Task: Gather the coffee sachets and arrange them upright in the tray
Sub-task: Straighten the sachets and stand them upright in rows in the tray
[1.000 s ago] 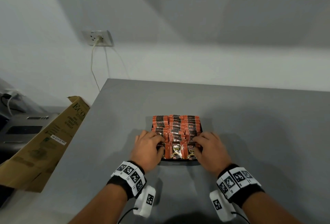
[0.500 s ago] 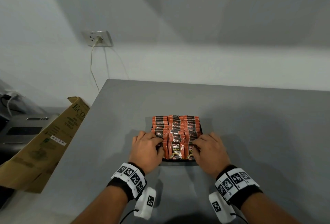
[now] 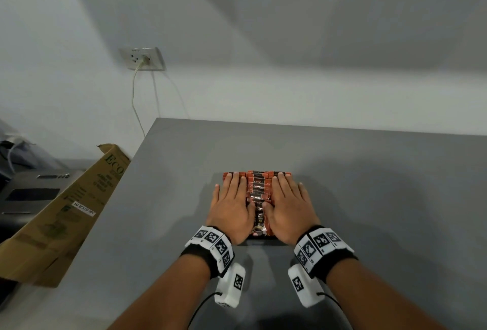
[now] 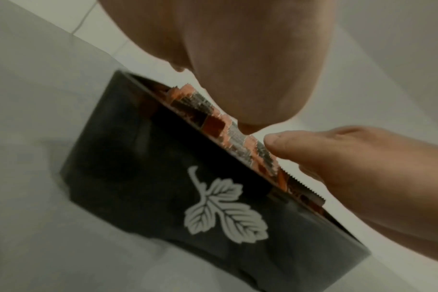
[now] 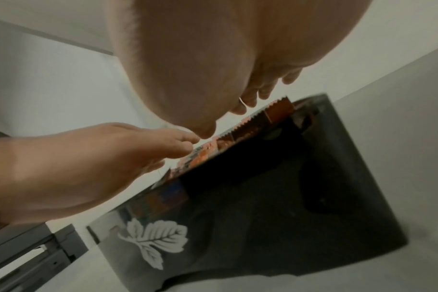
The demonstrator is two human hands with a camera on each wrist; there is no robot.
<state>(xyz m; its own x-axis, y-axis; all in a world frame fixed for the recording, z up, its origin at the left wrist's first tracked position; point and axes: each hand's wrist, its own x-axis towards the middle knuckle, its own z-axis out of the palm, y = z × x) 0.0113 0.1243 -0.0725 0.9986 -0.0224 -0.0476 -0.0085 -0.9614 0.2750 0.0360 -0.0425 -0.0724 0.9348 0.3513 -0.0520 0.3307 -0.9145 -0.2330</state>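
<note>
Orange and black coffee sachets (image 3: 258,189) stand upright in rows inside a black tray (image 3: 259,241) at the middle of the grey table. My left hand (image 3: 231,199) lies flat on the left rows with fingers straight and spread. My right hand (image 3: 286,199) lies flat on the right rows the same way. Only the middle row shows between them. In the left wrist view the tray (image 4: 163,197) shows a white leaf print, with sachet tops (image 4: 240,136) under my palm. The right wrist view shows the tray (image 5: 275,207) and sachet tops (image 5: 253,122) likewise.
The grey table (image 3: 369,198) ends at its left edge (image 3: 126,171), where a folded cardboard box (image 3: 66,211) leans. A wall socket (image 3: 142,58) with a cable hangs behind. A grey machine (image 3: 29,192) sits at the far left.
Both hands moved forward from the tray's near end and flattened out. Their fingers, curled at the front sachets before, now lie straight over the rows.
</note>
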